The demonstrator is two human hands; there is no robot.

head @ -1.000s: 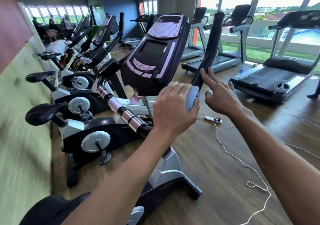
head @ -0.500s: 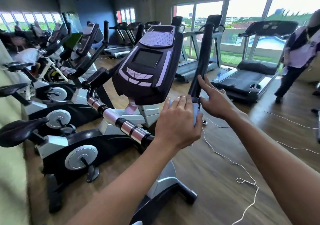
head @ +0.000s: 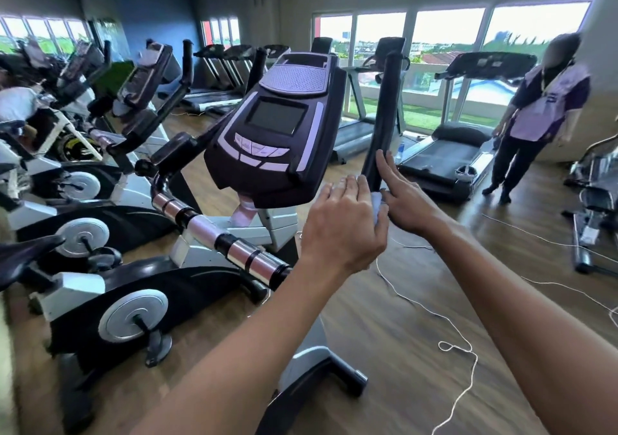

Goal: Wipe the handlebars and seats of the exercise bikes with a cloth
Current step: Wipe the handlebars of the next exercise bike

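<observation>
A: Where is the cloth (head: 377, 204) held?

B: It is gripped by the left hand (head: 344, 225), fingers curled over it, at the foot of the black handlebar (head: 384, 123). The right hand (head: 406, 200) is spread beside the bar, nothing held.

A: What could go wrong?

B: The bunched cloth could be dropped, or the bar's far side missed.

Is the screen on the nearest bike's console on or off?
Off, as far as it shows: the console screen is uniformly dark grey, with no digits or glow.
</observation>
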